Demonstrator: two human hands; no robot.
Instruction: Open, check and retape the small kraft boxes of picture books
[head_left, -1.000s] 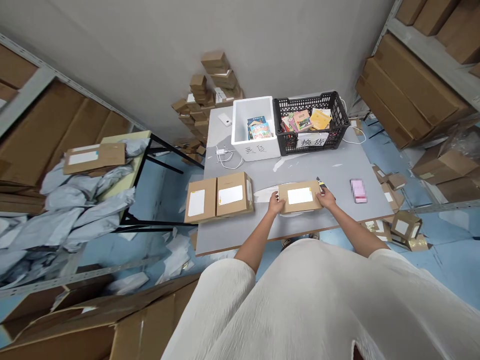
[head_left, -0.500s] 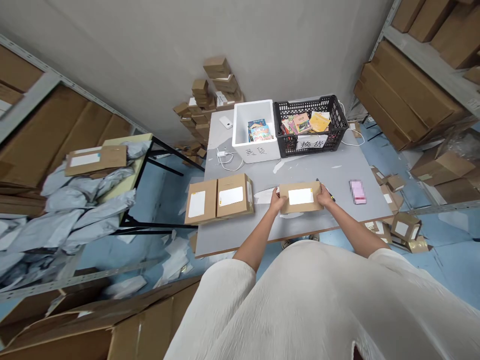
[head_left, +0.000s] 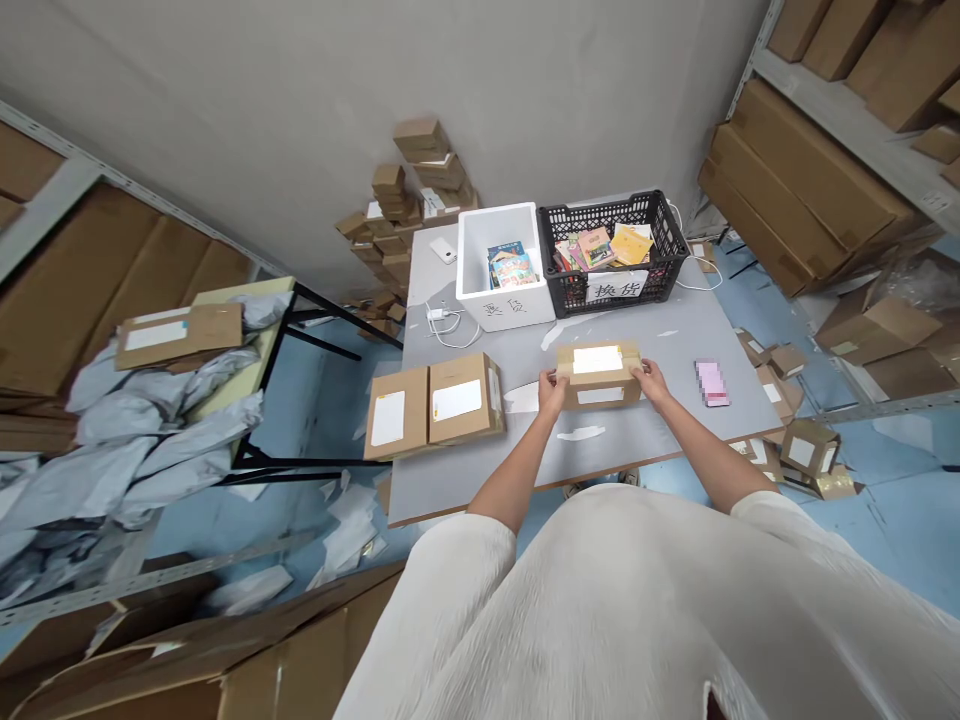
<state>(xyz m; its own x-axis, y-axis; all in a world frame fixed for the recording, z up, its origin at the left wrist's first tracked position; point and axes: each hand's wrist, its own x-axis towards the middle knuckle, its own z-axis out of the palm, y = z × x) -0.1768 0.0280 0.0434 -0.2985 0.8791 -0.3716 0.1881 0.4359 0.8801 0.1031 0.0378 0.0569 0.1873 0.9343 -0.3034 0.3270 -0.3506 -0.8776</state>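
Observation:
A small cardboard box with white labels is held between my two hands over the grey table. My left hand grips its left end and my right hand its right end. The box is tilted, so a labelled top and a labelled near side both show. To the left, two cardboard boxes with white labels stand side by side at the table's edge. A pink phone-like thing, blurred out, lies right of my right hand.
At the back stand a white foam box with books and a black plastic crate of booklets. A white cable lies left of them. Grey mailing bags cover a side table at left. Boxes and paper scraps lie on the floor.
The box in my hands has been tipped, so its near side with a second label now shows. A dark, pen-like thing by my right hand is no longer visible. The view has shifted slightly.

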